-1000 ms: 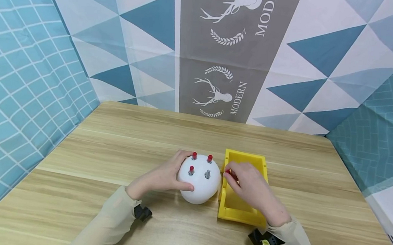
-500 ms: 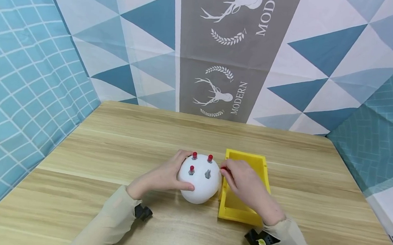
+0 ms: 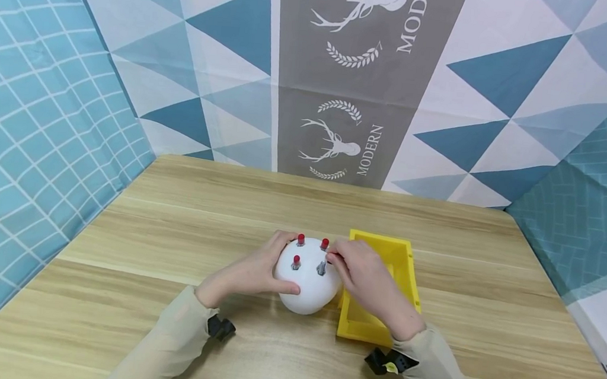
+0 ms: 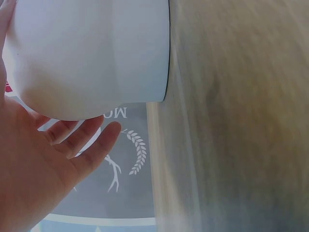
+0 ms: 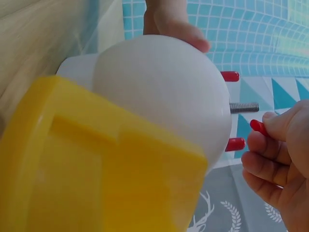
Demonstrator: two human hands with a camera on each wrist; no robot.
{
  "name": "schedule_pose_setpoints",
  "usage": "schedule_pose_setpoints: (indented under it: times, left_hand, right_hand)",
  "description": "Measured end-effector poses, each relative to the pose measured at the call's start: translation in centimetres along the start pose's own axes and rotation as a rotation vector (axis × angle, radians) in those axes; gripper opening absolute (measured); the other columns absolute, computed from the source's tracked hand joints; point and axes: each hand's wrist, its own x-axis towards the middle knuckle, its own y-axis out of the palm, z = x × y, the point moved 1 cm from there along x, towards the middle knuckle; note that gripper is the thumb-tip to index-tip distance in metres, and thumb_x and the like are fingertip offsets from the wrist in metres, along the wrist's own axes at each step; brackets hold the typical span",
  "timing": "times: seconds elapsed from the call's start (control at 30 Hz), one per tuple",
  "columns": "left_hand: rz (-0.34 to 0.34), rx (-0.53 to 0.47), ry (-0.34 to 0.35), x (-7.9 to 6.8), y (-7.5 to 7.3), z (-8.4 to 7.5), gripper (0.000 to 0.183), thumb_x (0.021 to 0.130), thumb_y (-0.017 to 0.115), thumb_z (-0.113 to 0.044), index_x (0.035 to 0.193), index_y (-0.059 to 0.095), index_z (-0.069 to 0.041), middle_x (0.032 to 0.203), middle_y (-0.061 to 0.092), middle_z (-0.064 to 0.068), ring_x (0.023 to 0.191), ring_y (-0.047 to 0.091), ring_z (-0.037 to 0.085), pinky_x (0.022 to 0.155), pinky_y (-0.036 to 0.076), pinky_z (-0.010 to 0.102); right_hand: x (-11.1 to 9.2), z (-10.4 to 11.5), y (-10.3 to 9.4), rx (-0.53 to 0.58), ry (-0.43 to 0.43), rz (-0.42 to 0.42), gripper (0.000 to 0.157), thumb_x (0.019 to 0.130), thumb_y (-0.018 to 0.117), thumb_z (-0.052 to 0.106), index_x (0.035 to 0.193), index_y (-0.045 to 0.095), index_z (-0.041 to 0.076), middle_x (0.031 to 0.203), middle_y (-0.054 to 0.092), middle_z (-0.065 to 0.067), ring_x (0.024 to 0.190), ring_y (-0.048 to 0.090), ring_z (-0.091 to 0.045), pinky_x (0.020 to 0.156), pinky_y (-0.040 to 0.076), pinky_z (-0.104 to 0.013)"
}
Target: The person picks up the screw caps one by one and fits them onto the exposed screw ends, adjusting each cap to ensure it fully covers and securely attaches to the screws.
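Note:
A white dome-shaped object (image 3: 306, 294) rests on the table with threaded studs sticking out of its top. Three studs wear red caps, one of them the front-left red cap (image 3: 296, 261). The fourth is a bare metal threaded stud (image 5: 245, 107). My left hand (image 3: 254, 269) holds the dome from its left side, thumb in front and fingers round the back. Between thumb and index finger, my right hand (image 3: 363, 274) pinches a small red cap (image 5: 258, 127). That cap is close by the bare stud's tip, apart from it in the right wrist view.
A yellow plastic bin (image 3: 364, 331) stands right beside the dome, under my right forearm; part of its inside is hidden. The wooden table (image 3: 200, 205) ends at a patterned cloth backdrop (image 3: 332, 96). Black straps with small devices sit on both wrists.
My right hand has moved left from over the yellow bin to the bare stud, carrying the red cap. The left hand and the dome have stayed in place.

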Motion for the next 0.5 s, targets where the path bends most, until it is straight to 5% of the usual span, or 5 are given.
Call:
schedule_pose_setpoints:
  times: [0.5]
  left_hand:
    - [0.002,0.004,0.006,-0.1,-0.01,0.05,0.091,0.068,0.073,-0.051,0.136,0.027,-0.011,0.129,0.035,0.003,0.108,0.045,0.014,0.09,0.043,0.034]
  right_hand:
    - [0.67,0.6,0.56,0.051,0.005,-0.086,0.006,0.087,0.06,0.013,0.086,0.055,0.01,0.075,0.055,0.003,0.071,0.047,-0.011,0.064,0.042,-0.023]
